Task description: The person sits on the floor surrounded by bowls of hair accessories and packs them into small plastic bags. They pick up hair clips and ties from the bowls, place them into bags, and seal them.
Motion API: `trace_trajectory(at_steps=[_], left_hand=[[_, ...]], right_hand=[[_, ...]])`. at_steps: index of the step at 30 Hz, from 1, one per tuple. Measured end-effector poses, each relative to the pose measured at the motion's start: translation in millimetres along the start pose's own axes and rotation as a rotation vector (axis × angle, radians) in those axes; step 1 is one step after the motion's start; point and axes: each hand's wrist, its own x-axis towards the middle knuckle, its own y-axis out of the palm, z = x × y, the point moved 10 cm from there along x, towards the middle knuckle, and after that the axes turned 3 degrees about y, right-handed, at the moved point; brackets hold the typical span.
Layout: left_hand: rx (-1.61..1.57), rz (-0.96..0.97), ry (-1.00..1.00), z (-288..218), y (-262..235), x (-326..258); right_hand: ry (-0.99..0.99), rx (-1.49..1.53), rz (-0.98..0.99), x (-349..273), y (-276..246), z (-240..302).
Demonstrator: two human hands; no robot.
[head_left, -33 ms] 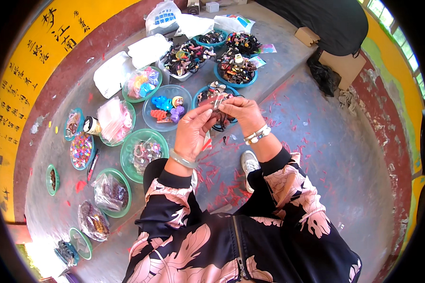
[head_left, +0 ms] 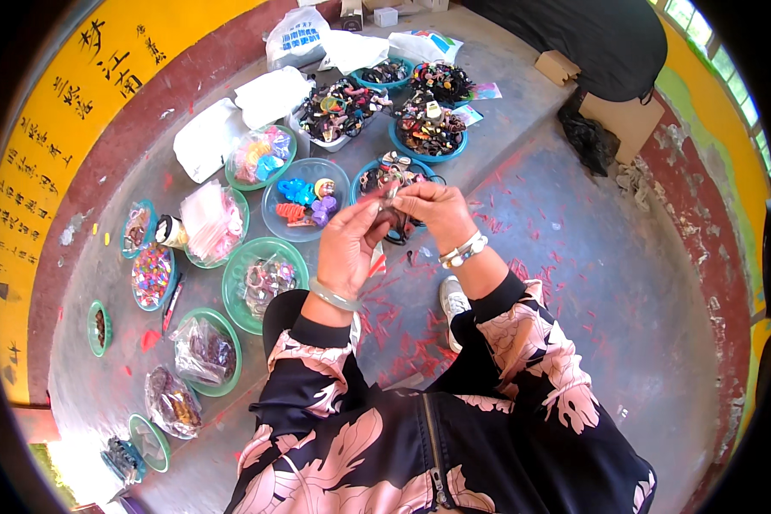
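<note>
Nothing has shifted since the earlier frame: both hands remain raised together at the centre of the view, over the same blue bowl. The left hand (head_left: 349, 246) and the right hand (head_left: 431, 212) meet fingertip to fingertip, each pinching a small hair clip (head_left: 389, 199) held between them; the clip is too small to make out in detail. A pale green bangle (head_left: 334, 297) circles the left wrist, and a white beaded bracelet (head_left: 463, 250) the right.

Directly beneath the hands, towards twelve o'clock, the blue bowl (head_left: 370, 173) holds dark clips. At ten o'clock from the hands a clear bowl (head_left: 307, 199) holds bright blue, orange and purple plastic pieces. At nine o'clock a green basin (head_left: 264, 272) holds packets in clear wrap. Further out at nine to eleven o'clock lie more green basins with bagged pieces, and white plastic bags (head_left: 240, 116) rest at eleven o'clock by the red strip of floor. At one o'clock a second blue bowl (head_left: 428, 128) is heaped with dark accessories. A white shoe (head_left: 454, 300) shows at five o'clock from the hands, on the grey concrete floor (head_left: 608, 283) strewn with red scraps.
</note>
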Motion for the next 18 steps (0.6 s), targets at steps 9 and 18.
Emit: trace_trajectory(at_steps=[9,18], left_hand=[[0.019,-0.054,0.09,-23.3,13.1,-41.1],[0.054,-0.036,0.102,-32.0,32.5,-66.9]], right_hand=[[-0.054,0.067,0.089,-27.6,15.1,8.1],[-0.125,0.14,0.138,-51.4,20.8,13.4]])
